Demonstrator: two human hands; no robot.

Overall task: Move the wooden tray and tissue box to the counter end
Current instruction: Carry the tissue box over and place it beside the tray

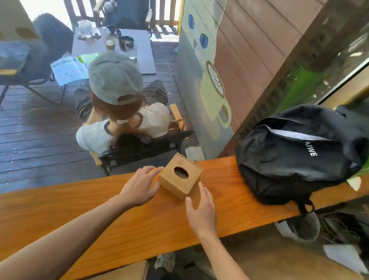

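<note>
Orange-stained wood is what you work on: the long, narrow plank counter (101, 218) runs from your lower left up to the right, with its far edge dropping straight to the deck below. A seated person in a grey cap (116, 78) is just past that edge, so nothing should slide that way.

The black fabric backpack (295, 153) slumps across the whole width of the counter to your right, leaning on the wall corner. It closes off that direction; I judge the open run of bare board to your left to be the freer path, though which end is meant is not something the view settles.

The square, light-wood tissue box with an oval hole in its top (179, 176) sits on the counter near the far edge, one corner turned toward you. No tissue shows in the hole.

Your left hand (140, 188) lies spread, fingertips touching the box's left face. Your right hand (202, 210) is open with fingers extended, its fingertips just beside the near right corner; whether they touch I cannot tell. Neither hand has closed on the box, so you bracket it rather than hold it, a stance that suits squeezing both sides to lift.

The wooden tray is not in view.
</note>
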